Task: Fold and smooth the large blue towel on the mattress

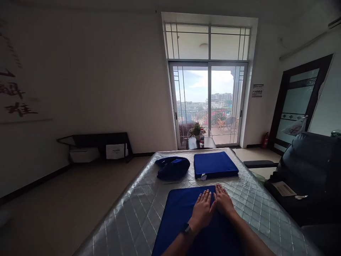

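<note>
A flat piece of dark blue fabric (177, 209) lies on the quilted silvery mattress (130, 202) in front of me. My left hand (204, 208) rests flat on it, fingers stretched out, with a dark watch (187, 228) on the wrist. Just to the right, my right hand (223, 200) also lies flat near the fabric's far right corner, fingers extended forward. Beyond my hands sits a squared, folded blue stack (215, 163) with a small white tag at its near edge. To its left is a crumpled blue fabric bundle (174, 168).
Past the mattress, a small dark table (190, 144) holds a potted plant (196, 131) and a bottle (201, 137) before sliding glass doors. A black armchair (306, 170) stands at the right. Against the left wall is a low black shelf (99, 138) with white boxes.
</note>
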The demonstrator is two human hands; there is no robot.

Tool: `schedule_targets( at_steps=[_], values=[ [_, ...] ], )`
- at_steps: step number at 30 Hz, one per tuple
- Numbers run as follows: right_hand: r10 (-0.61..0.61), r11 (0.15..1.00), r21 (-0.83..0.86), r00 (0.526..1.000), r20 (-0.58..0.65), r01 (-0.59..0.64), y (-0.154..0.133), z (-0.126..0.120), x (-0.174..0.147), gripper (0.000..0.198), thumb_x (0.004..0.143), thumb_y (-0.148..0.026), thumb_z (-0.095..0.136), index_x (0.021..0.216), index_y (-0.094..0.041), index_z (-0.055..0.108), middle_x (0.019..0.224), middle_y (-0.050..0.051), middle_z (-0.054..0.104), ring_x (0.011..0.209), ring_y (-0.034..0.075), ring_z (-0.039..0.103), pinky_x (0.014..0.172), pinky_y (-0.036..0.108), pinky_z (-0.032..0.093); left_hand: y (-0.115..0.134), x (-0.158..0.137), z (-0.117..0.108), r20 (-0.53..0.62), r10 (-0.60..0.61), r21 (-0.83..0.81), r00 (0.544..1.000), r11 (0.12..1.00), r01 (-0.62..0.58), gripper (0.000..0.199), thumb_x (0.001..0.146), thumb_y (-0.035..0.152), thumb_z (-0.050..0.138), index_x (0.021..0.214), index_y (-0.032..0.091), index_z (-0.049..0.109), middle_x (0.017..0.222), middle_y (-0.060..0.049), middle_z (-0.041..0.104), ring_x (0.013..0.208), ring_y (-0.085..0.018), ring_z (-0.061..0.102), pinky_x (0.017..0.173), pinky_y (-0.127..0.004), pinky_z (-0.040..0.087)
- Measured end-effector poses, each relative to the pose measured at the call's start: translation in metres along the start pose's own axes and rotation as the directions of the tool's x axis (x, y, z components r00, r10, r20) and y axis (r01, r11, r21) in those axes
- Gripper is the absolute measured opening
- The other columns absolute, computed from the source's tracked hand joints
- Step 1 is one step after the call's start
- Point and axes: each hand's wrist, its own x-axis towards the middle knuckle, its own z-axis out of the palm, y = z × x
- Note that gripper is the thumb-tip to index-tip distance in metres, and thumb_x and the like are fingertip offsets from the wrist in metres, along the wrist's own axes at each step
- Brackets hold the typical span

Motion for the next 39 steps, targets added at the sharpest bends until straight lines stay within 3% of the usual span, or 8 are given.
schedule_targets(
  at_steps=[2,5,9,13,17,23,33,39],
  values=[
    [-0.01,1.0,-0.014,1.0,0.002,0.01,0.0,0.0,0.0,0.065,0.099,-0.027,0.022,0.16,-0.004,0.025,0.168,0.013,0.019,0.156,0.021,0.015,0.126,0.037,0.014,0.013,0.023,0.014,-0.003,0.012,-0.015,1.0,1.0,-0.012,0.063,0.106,0.05,0.023,0.157,0.016,0.037,0.163,-0.014,0.039,0.154,-0.027,0.028,0.125,-0.051,0.029],
    [0.007,1.0,-0.001,1.0,0.004,-0.007,0.0,0.0,0.001,0.064,0.101,-0.03,0.021,0.16,-0.004,0.026,0.168,0.012,0.019,0.156,0.021,0.017,0.126,0.038,0.014,0.001,0.03,0.021,0.017,-0.057,0.004,0.998,0.998,0.057,0.067,0.105,0.055,0.021,0.156,0.014,0.038,0.163,-0.014,0.038,0.154,-0.028,0.028,0.126,-0.051,0.027],
    [0.034,0.999,0.017,0.999,0.001,-0.034,-0.002,-0.001,0.002,0.065,0.101,-0.032,0.021,0.16,-0.004,0.024,0.168,0.011,0.018,0.156,0.021,0.017,0.126,0.038,0.013,-0.061,0.004,-0.002,0.033,-0.215,0.108,0.976,0.972,0.21,0.071,0.104,0.057,0.022,0.156,0.01,0.036,0.164,-0.016,0.035,0.154,-0.028,0.028,0.126,-0.051,0.025],
    [0.02,1.0,0.02,1.0,-0.002,-0.02,-0.003,-0.002,0.002,0.066,0.101,-0.033,0.02,0.159,-0.002,0.026,0.168,0.013,0.021,0.156,0.022,0.017,0.126,0.039,0.013,-0.131,-0.036,-0.035,-0.013,-0.388,0.169,0.922,0.908,0.384,0.073,0.104,0.056,0.02,0.156,0.008,0.035,0.164,-0.018,0.033,0.153,-0.031,0.03,0.124,-0.051,0.027],
    [0.023,1.0,0.017,1.0,0.003,-0.023,-0.002,-0.001,0.003,0.067,0.101,-0.035,0.021,0.158,-0.001,0.027,0.167,0.015,0.024,0.156,0.022,0.017,0.126,0.038,0.012,-0.166,-0.06,-0.044,-0.067,-0.433,0.123,0.899,0.89,0.438,0.079,0.102,0.061,0.022,0.155,0.005,0.038,0.162,-0.021,0.038,0.151,-0.032,0.035,0.122,-0.05,0.031],
    [0.023,0.999,-0.034,1.0,0.008,-0.023,-0.003,0.0,0.004,0.066,0.102,-0.035,0.019,0.159,-0.003,0.027,0.167,0.013,0.025,0.156,0.02,0.018,0.126,0.037,0.013,-0.167,-0.062,-0.037,-0.127,-0.411,0.102,0.903,0.9,0.424,0.077,0.101,0.059,0.021,0.152,0.005,0.042,0.161,-0.021,0.04,0.15,-0.031,0.037,0.122,-0.049,0.031],
    [0.013,0.999,-0.047,1.0,0.028,-0.012,-0.008,-0.007,0.003,0.066,0.101,-0.036,0.021,0.158,-0.003,0.029,0.168,0.013,0.024,0.156,0.021,0.018,0.126,0.037,0.014,-0.159,-0.063,-0.047,-0.092,-0.454,0.133,0.886,0.877,0.463,0.079,0.101,0.056,0.019,0.154,0.0,0.037,0.162,-0.023,0.036,0.152,-0.031,0.033,0.124,-0.048,0.026],
    [0.066,0.997,-0.04,0.997,0.035,-0.065,-0.01,-0.007,0.003,0.067,0.101,-0.04,0.022,0.159,-0.007,0.03,0.168,0.011,0.025,0.156,0.021,0.017,0.126,0.039,0.013,-0.159,-0.065,-0.051,-0.088,-0.423,0.154,0.902,0.889,0.432,0.071,0.103,0.051,0.024,0.155,0.005,0.037,0.162,-0.02,0.038,0.151,-0.031,0.035,0.123,-0.05,0.03]
  ],
)
